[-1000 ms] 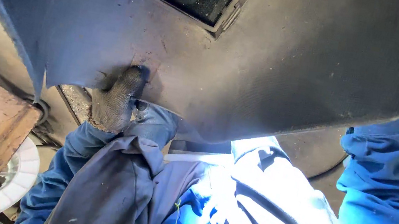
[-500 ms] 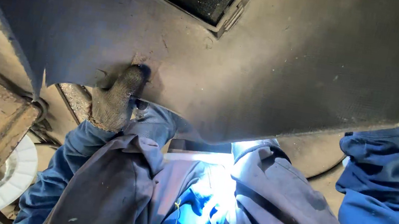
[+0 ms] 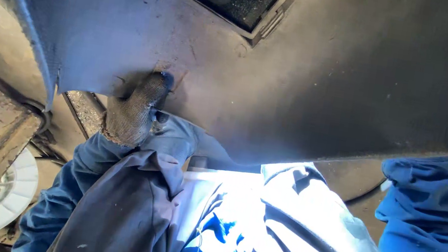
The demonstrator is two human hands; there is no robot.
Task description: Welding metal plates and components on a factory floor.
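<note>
Under the dark welding shield (image 3: pixel 302 84), gloved left hand (image 3: pixel 134 109) fingers gripping it, right hand hidden.

One dark welding shield (image 3: pixel 303 78), one gloved hand (image 3: pixel 134 109), one white wire spool (image 3: pixel 2 199), two blue sleeves (image 3: pixel 436 225)

The person is wearing blue work clothing throughout. The left hand (image 3: pixel 133 111) is wearing a knitted work glove of speckled grey-brown yarn, darkened with grime, its ribbed cuff sitting just above the left sleeve (image 3: pixel 68 185). That sleeve is showing heavy blue fabric with deep creases. The right sleeve (image 3: pixel 435 231), well to the right of the glove, is showing a brighter blue with bunched folds. Below and to the right of the glove, the trouser legs (image 3: pixel 301 246) are appearing blue-grey under strong glare. The right hand is hidden.
</note>
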